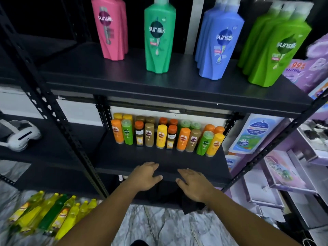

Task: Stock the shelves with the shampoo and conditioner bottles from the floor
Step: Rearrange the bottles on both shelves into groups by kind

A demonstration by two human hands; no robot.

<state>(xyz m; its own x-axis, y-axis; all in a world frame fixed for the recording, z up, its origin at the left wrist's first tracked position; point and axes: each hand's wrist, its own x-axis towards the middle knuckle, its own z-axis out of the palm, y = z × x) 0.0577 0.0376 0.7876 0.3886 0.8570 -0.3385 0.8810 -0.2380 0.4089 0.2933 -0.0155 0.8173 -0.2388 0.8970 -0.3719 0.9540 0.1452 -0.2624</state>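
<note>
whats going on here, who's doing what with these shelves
A person is at a black rack. The left hand and right hand are both open and empty, at the front edge of the middle shelf. Small bottles stand in rows at its back, big bottles on the top shelf. Yellow bottles lie on the floor, lower left.

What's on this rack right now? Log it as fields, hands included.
top shelf: large upright pink bottles, teal bottle, blue bottles, lime green bottles
middle shelf: small bottles upright at the back
left hand: fingers straight, holding nothing, at the middle shelf's front edge
right hand: the same, beside it
floor: yellow and green bottles lying at the left
</note>
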